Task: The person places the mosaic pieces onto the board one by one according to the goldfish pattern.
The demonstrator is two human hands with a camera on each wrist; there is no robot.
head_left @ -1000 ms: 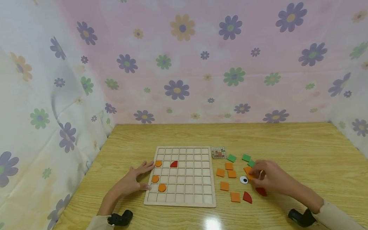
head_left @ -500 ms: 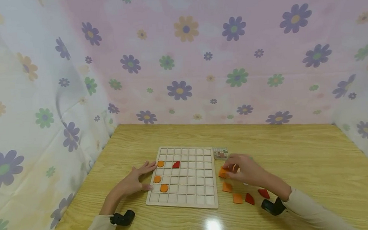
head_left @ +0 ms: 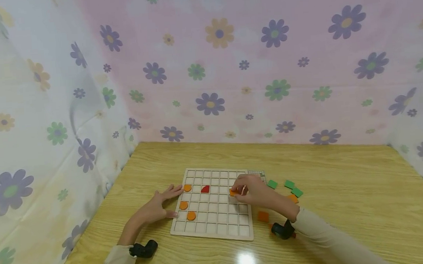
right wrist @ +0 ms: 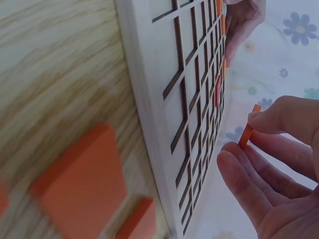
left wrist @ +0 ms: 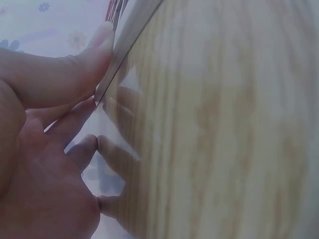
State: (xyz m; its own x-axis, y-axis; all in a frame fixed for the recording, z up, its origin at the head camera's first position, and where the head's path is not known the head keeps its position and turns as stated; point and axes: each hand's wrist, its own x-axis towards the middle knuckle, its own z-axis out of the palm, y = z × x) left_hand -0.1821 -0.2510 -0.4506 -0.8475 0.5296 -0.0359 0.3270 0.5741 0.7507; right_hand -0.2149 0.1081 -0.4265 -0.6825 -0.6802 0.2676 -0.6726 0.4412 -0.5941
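Note:
A wooden grid board (head_left: 217, 218) lies on the table. Along its left edge rests my left hand (head_left: 155, 208), fingers spread, with fingertips and thumb at the rim. My right hand (head_left: 256, 192) pinches an orange square tile (head_left: 232, 193) between thumb and fingers over the board's right side. In the right wrist view the pinched tile (right wrist: 247, 130) stands on edge, above the grid. Three orange discs (head_left: 183, 205) sit in cells near the board's left side. One red quarter-circle piece (head_left: 205, 189) occupies a cell right of the upper disc.
Several green squares (head_left: 272, 184) lie right of the board. Nearer the front are orange squares (head_left: 263, 216), some partly covered by the right arm and its black wrist camera (head_left: 283, 229). A small pattern card (head_left: 260, 173) shows behind the right hand. Flowered cloth (head_left: 223, 79) surrounds the table.
From the loose pieces on the right, my right hand has moved left over the board, bringing an orange square tile. The left hand stays at the board's edge. The head view has shifted slightly.

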